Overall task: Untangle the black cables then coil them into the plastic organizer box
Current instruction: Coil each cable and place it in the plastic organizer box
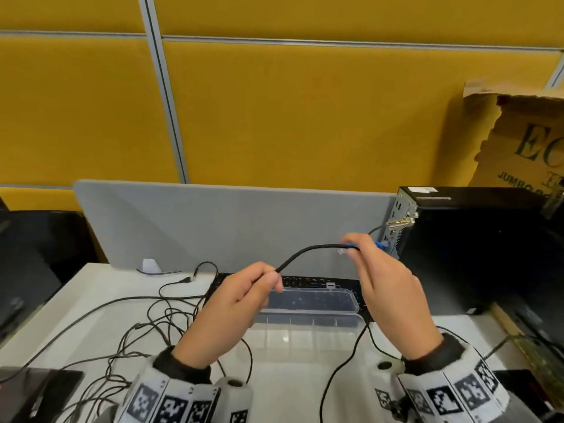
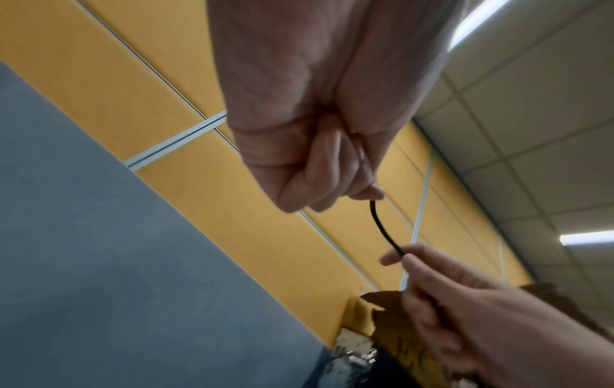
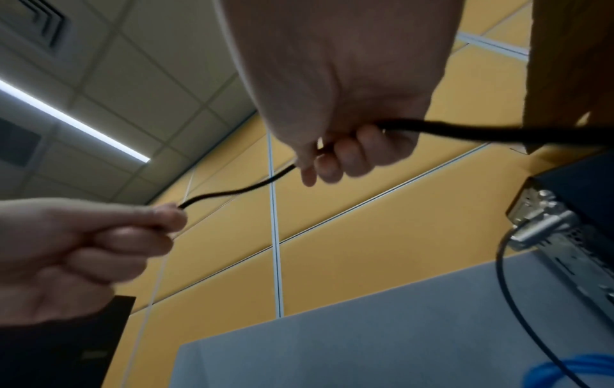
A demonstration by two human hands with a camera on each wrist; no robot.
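A short stretch of black cable [image 1: 305, 252] arcs in the air between my two hands above the desk. My left hand [image 1: 268, 277] pinches one end of that stretch, fingers curled round it [image 2: 372, 195]. My right hand [image 1: 351, 250] pinches it near its clear plug end and curls round the cable [image 3: 335, 152], which trails off past the palm [image 3: 498, 132]. Below the hands the clear plastic organizer box [image 1: 305, 334] sits open on the white desk, its lid [image 1: 317, 299] tipped back over a keyboard. A tangle of thin black cables [image 1: 158, 319] lies on the desk to the left.
A black computer tower [image 1: 476, 248] stands at the right with a blue cable [image 3: 591, 372] beside it. A grey divider [image 1: 232, 227] and yellow wall panels close the back. A torn cardboard box [image 1: 525, 141] leans at the upper right. Another black cable [image 1: 345, 361] runs down the desk's front.
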